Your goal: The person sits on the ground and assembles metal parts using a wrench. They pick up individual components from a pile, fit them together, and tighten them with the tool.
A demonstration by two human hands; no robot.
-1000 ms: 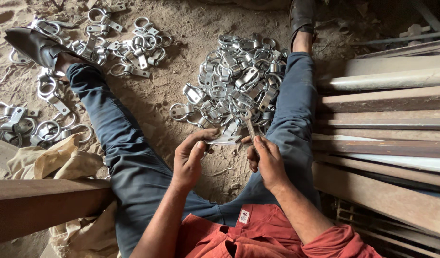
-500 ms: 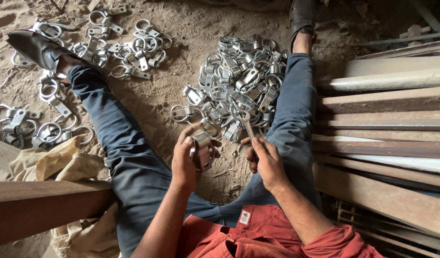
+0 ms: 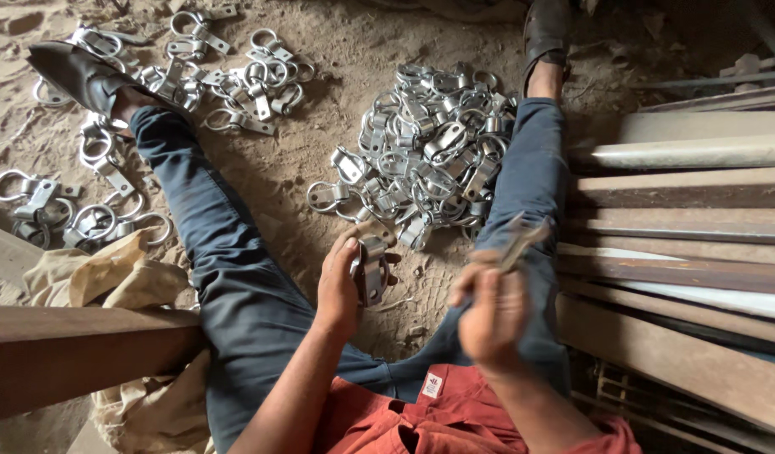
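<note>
Between the spread legs, over sandy floor: left hand has its fingers curled shut around a metal clamp, held upright just short of the clamp pile. Right hand, blurred, is closed on a thin tool. Clamp likely stiff, light, smooth-plated, with hard edges; best gripped across the flat band, not the loop. Steel bars lie to the right.

Clamp pile between outstretched legs, metal bars to the right
</note>
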